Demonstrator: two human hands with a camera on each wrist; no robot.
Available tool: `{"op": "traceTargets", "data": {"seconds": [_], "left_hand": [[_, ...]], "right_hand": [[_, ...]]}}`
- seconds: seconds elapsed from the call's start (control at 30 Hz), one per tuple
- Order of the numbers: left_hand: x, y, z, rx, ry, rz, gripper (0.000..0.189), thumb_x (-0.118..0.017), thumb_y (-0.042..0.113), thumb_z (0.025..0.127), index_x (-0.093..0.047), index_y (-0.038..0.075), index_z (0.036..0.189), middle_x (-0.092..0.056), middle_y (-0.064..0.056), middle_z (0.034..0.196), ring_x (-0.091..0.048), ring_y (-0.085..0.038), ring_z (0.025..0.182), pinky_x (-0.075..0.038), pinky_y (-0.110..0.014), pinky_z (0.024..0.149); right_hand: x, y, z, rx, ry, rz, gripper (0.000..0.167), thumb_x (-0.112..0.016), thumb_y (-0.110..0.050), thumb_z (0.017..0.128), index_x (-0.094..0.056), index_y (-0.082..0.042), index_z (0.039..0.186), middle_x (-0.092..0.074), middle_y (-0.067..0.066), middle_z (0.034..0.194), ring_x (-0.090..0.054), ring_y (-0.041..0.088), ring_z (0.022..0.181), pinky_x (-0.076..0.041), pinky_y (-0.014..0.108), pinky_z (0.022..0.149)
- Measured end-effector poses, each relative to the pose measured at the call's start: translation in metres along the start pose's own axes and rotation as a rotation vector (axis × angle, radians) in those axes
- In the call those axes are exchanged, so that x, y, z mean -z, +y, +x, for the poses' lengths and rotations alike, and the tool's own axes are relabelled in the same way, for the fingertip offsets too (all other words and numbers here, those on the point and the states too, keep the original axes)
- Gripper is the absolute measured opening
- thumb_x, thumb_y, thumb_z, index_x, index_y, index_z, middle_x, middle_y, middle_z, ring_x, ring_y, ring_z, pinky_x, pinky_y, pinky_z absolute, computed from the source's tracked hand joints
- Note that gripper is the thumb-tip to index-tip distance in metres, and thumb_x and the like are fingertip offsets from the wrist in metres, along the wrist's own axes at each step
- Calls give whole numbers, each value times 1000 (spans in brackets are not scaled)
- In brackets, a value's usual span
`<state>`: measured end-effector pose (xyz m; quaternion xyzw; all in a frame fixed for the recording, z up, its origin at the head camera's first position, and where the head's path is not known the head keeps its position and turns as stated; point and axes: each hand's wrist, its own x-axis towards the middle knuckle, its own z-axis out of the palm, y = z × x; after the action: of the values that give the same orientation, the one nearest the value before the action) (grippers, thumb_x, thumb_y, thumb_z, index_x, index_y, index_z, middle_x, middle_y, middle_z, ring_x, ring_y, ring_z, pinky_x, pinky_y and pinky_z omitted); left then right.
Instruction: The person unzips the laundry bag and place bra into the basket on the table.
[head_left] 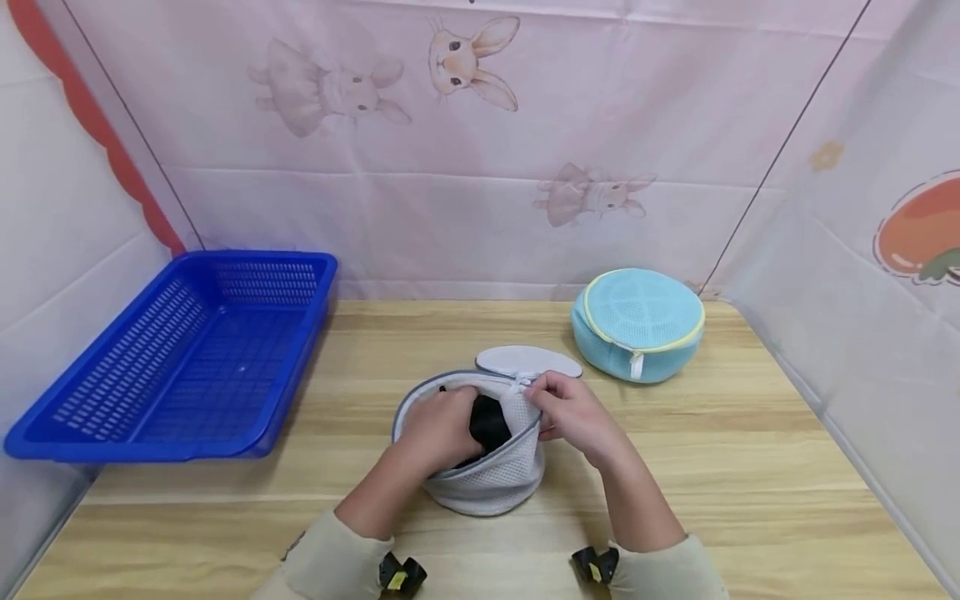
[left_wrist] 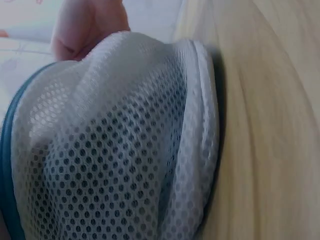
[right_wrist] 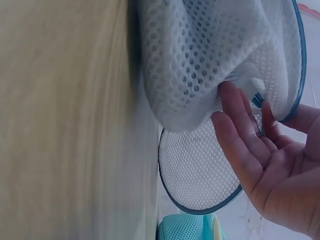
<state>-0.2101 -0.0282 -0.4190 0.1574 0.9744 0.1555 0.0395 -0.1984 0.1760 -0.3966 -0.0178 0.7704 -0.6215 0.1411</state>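
A white mesh laundry bag (head_left: 487,479) with a grey-blue rim stands unzipped in the middle of the table, its round lid (head_left: 528,360) folded back behind it. My left hand (head_left: 442,425) reaches down inside the bag, against a black item (head_left: 490,423) that looks soft. The bag's wall hides those fingertips, so I cannot tell whether they grip it. At the bag's right side, my right hand (head_left: 573,415) pinches the rim by the zipper end. In the right wrist view, other fingers (right_wrist: 240,135) of this hand rest along the outside of the mesh (right_wrist: 195,55).
A blue plastic basket (head_left: 300,367) with slotted walls stands at the left. Toward the back right sits a closed light-blue mesh bag (head_left: 633,354) with yellow trim. Cloth-covered walls (head_left: 450,217) printed with rabbits border the wooden table (head_left: 750,483).
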Motion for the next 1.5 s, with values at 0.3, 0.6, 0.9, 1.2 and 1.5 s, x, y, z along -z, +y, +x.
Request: {"op": "traceTargets", "data": {"seconds": [0.3,0.6,0.9,1.2,1.5], "left_hand": [[17,-7,-6,-129,206,-21,46,-89,17,67,-65,19,107,-70,1,104,-65,-22,98,-53,-44,85],[28,-10,-10,-186,325,-55,49,-87,13,68,-65,16,112,-70,0,106,-66,-22,103,-53,-44,88],[26,-1,-12,-205,275,84,54,-85,24,71,-62,15,119,-66,-7,115,-60,-33,104,-49,-47,92],[18,6,-15,-279,171,129,66,-87,23,72,-58,18,131,-60,-2,128,-53,-30,118,-47,-53,96],[19,4,-18,-443,328,111,66,-90,14,66,-63,20,126,-63,3,124,-54,-23,114,-47,-47,96]], "right_hand": [[-1,2,4,-2,149,67,18,-53,-15,97,-57,2,101,-63,8,84,-66,24,59,-59,42,64],[0,3,7,41,242,78,19,-57,-17,96,-61,1,99,-63,5,79,-67,26,64,-58,47,64],[-12,5,2,231,233,-265,41,-83,-31,79,-61,-11,108,-61,5,106,-56,17,82,-50,28,68],[-15,5,0,253,370,-403,17,-73,-16,86,-57,-10,90,-59,4,80,-50,15,65,-44,26,58],[-7,3,2,212,386,-445,20,-69,-19,87,-52,-10,85,-51,3,72,-49,17,65,-43,30,57]]}}
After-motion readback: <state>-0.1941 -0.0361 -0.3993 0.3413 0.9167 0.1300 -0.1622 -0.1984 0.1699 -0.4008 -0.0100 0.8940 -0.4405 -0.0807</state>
